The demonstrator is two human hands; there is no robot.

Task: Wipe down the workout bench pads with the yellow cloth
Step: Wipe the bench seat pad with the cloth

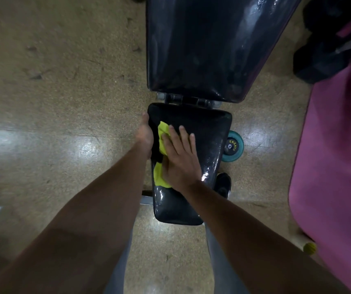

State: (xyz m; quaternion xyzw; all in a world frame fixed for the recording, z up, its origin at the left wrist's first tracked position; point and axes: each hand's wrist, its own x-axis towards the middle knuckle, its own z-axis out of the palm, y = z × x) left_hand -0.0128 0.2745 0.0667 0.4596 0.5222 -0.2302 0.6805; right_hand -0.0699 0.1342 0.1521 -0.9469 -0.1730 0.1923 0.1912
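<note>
The speckled tan gym floor (53, 92) fills the left of the view, glossy under the lights. Against the left edge of the small black padded vinyl seat pad (208, 132) the left hand (146, 134) is laid, its fingers wrapped over the pad's side; the pad itself is gripped, nothing else being held, and the hold is judged to be there to steady the bench against the wiping push.

Just to its right, the crumpled yellow cloth (163, 129) is pressed flat against the seat pad under the right hand (180, 158). The fingers (184, 133) are spread and nearly straight, so the cloth is pinned by the palm, not pinched; yellow shows above the fingers and again below the heel of the hand. A flat palm is judged to have been chosen so that pressure is spread over a broad patch.

The cloth lies on the left half of the seat pad; a wet sheen is seen along the pad's right and lower parts. Beyond the metal hinge bracket (189, 99), the long black backrest pad (202, 45) is seen to glisten as well, though whether it has been fully wiped cannot be told.

Further right, a teal wheel (235, 148) of the frame is seen beside the seat, then a pink mat (336, 145) and dark dumbbells (327, 58).
</note>
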